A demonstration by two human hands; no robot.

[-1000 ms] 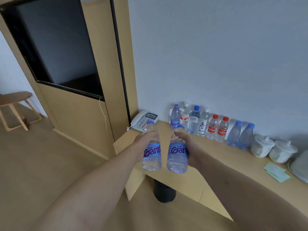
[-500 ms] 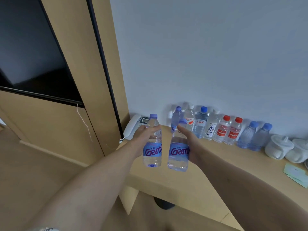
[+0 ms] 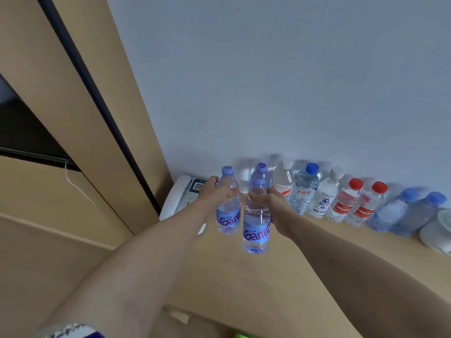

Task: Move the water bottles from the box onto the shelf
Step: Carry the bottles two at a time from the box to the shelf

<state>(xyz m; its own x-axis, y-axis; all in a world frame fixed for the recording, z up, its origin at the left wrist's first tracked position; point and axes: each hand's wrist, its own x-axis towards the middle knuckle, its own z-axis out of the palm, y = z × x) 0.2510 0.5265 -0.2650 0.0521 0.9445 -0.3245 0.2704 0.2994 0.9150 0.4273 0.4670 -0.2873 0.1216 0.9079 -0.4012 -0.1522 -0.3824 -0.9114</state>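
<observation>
My left hand (image 3: 216,191) grips the upper body of a clear water bottle (image 3: 228,215) with a purple cap and a blue Ganten label. My right hand (image 3: 271,203) grips a second bottle of the same kind (image 3: 256,232), held slightly lower and nearer. Both bottles are upright above the wooden shelf (image 3: 280,276), close to its left end. A row of several water bottles (image 3: 341,201) with blue, white and red caps stands along the wall at the back of the shelf. The box is out of view.
A white desk phone (image 3: 180,193) sits at the shelf's left end, behind my left hand. White lidded cups (image 3: 439,228) stand at the right end of the row. A tall wooden cabinet panel (image 3: 80,118) with a dark strip rises on the left.
I have come closer to the shelf. Both hands have carried their bottles forward, over the shelf's left part, nearer the row at the wall.
</observation>
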